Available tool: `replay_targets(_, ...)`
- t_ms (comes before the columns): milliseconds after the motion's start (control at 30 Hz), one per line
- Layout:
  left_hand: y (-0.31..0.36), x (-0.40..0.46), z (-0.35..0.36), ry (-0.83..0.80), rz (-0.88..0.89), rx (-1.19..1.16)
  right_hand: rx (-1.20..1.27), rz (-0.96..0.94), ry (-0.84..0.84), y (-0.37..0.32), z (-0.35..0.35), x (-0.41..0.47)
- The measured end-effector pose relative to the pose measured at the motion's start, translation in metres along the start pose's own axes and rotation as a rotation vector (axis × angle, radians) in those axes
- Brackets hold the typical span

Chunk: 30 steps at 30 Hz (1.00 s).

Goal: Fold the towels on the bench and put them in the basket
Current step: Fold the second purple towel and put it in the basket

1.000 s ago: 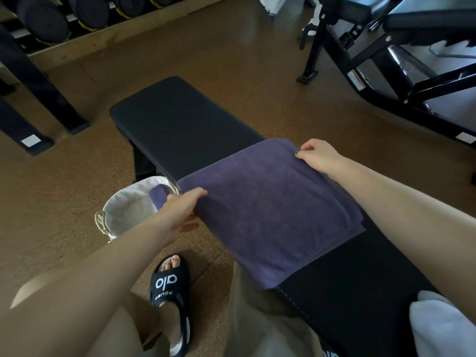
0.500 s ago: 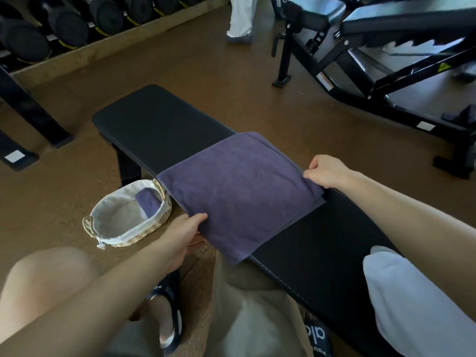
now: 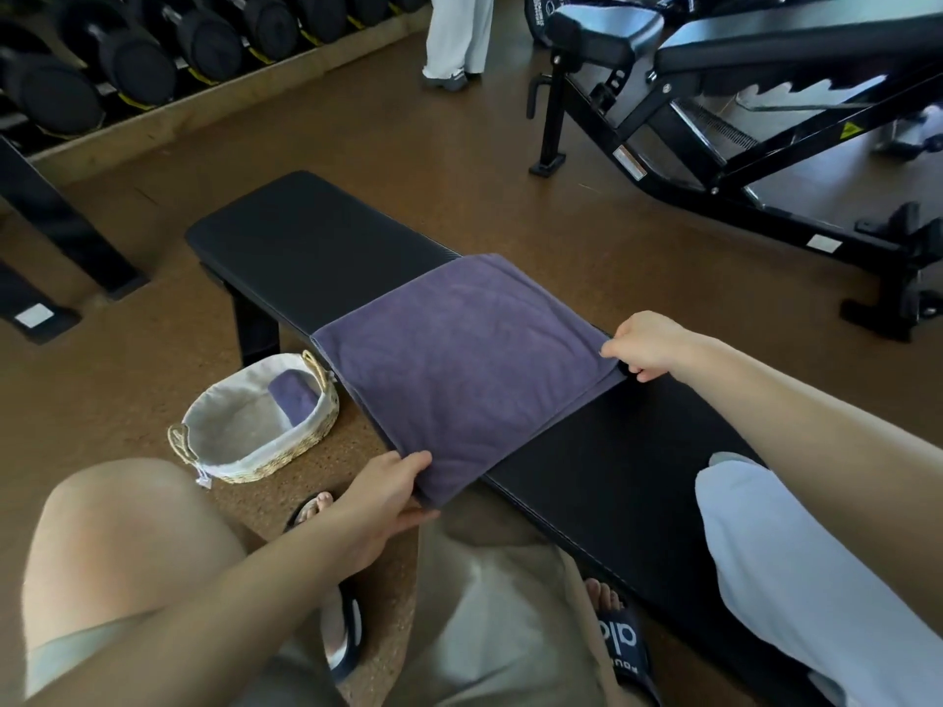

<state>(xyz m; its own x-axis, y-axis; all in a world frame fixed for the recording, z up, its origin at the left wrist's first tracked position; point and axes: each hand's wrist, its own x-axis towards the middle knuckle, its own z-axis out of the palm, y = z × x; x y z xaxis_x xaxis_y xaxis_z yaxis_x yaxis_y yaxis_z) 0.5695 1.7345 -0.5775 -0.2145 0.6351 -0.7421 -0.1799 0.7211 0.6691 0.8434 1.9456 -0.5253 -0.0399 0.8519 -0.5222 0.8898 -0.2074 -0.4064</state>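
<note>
Purple towel point(image 3: 459, 359) is laid folded across the black bench point(image 3: 316, 252). Its near corner is pinched by the left hand point(image 3: 380, 494); its right corner is gripped by the right hand point(image 3: 645, 344). A folded purple towel point(image 3: 295, 398) is seen inside the woven basket point(image 3: 229, 451) on the floor beside the bench. A white towel point(image 3: 796, 579) is draped over the bench's near end.

A: What's the purple towel point(image 3: 459, 359) made of?

B: Soft terry cloth, matt and nubbly. It lies on the bench point(image 3: 316, 257), whose pad looks like smooth black vinyl with a faint sheen and a stitched edge.

A: And the basket point(image 3: 286, 451) left of the bench?

B: Rough woven straw, lined with plain pale cloth.

A: The floor point(image 3: 510, 186) beyond the bench?

B: Brown, speckled like cork or rubber, dull. The white towel point(image 3: 796, 563) at the bench's near end is smooth cloth.
</note>
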Motion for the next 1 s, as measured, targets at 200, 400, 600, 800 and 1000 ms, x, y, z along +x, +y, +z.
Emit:
replay_targets(200, 0.008, -0.017, 0.005, 0.079, 0.001, -0.143, 0.086, 0.054, -0.021, 0.003, -0.002, -0.008)
replay_targets(400, -0.003, -0.017, 0.004, -0.003, -0.001, -0.055, -0.004, 0.037, -0.044, -0.001, 0.006, -0.012)
replay_targets(600, -0.002, -0.012, 0.005, 0.071, 0.015, -0.077, -0.016, 0.046, -0.007, -0.001, 0.012, -0.017)
replay_targets(800, 0.0, -0.013, 0.001, 0.131, 0.174, 0.12, 0.111, 0.047, 0.022, -0.002, 0.017, -0.021)
replay_targets(1000, 0.0, -0.013, 0.002, 0.152, 0.218, 0.136, 0.376, 0.108, -0.001, -0.008, 0.023, -0.027)
